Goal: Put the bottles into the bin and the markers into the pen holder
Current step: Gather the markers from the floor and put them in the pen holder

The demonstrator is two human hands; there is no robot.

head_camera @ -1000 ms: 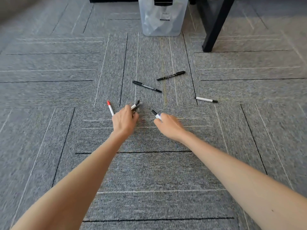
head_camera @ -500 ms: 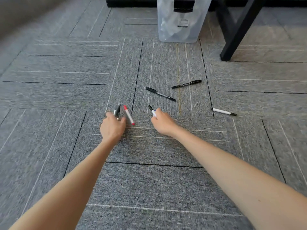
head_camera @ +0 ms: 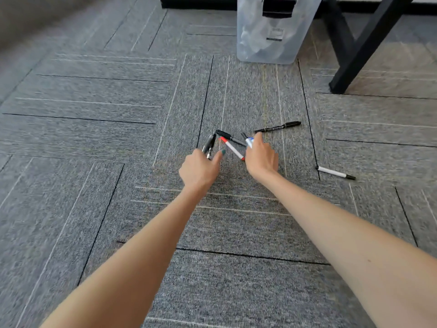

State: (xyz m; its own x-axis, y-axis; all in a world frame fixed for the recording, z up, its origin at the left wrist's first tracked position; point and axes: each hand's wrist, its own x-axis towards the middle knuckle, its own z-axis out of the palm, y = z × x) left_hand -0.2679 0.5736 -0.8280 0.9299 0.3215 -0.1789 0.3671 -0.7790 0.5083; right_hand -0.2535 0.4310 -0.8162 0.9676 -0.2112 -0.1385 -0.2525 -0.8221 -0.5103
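Observation:
My left hand is closed around two dark markers, with its index finger stretched out. A white marker with a red cap lies slantwise just off that fingertip; whether the hand holds it I cannot tell. My right hand grips a white marker with a blue band. A black marker lies on the carpet right in front of both hands. Another black marker lies just beyond my right hand. A white marker with a black cap rests further right. The translucent bin stands at the back. No pen holder is in view.
A black table leg slants down to the carpet right of the bin. Grey carpet tiles cover the floor all around. Crumpled white material shows through the bin's wall.
Both hands have moved forward and to the right, up to the near black marker. The red-capped marker has shifted right with my left hand. The view has come closer to the bin.

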